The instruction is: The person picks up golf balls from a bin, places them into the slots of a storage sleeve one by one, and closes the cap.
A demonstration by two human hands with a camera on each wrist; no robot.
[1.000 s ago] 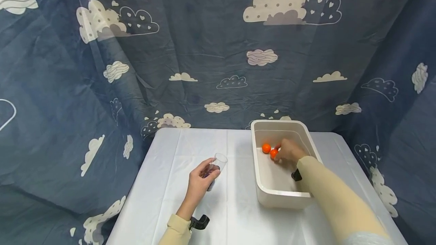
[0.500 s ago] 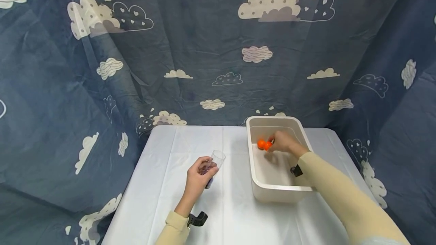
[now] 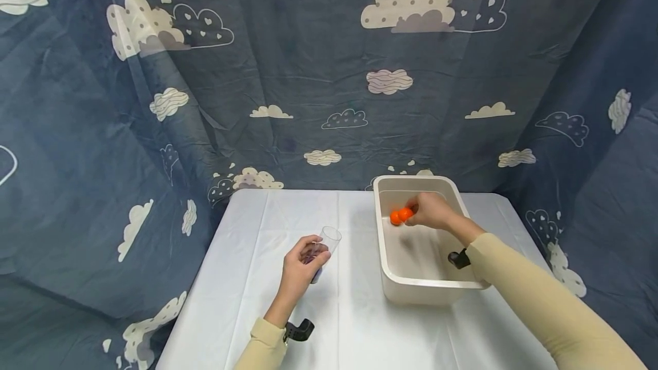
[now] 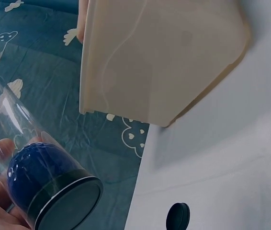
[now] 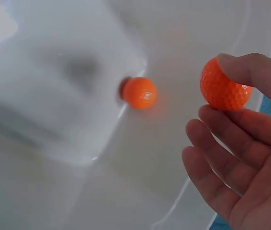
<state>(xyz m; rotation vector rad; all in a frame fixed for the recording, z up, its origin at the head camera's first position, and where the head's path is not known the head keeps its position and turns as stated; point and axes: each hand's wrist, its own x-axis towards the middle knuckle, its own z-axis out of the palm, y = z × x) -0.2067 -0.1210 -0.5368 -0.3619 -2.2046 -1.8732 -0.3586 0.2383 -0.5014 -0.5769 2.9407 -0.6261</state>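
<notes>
My left hand point(image 3: 298, 270) grips a clear plastic tube point(image 3: 329, 240), tilted above the table, its mouth facing up and away. Inside, at the bottom, is a dark blue dimpled golf ball point(image 4: 37, 165), above the tube's dark round base point(image 4: 71, 203) in the left wrist view. Over in the beige bin, my right hand point(image 3: 432, 210) pinches an orange golf ball point(image 5: 224, 86) between thumb and fingers, raised off the bin floor. Another orange ball point(image 5: 140, 93) lies in the bin by its wall.
The deep beige bin point(image 3: 437, 283) stands on the right half of the white-covered table point(image 3: 288, 210). A small dark round object point(image 4: 177, 216) appears low in the left wrist view. Blue cloud-patterned curtains point(image 3: 308, 73) surround the table at the back and sides.
My right hand has taken hold of one orange golf ball and lifted it slightly off the bin floor. The left hand keeps its grip on the tube, and the head view has shifted slightly.
</notes>
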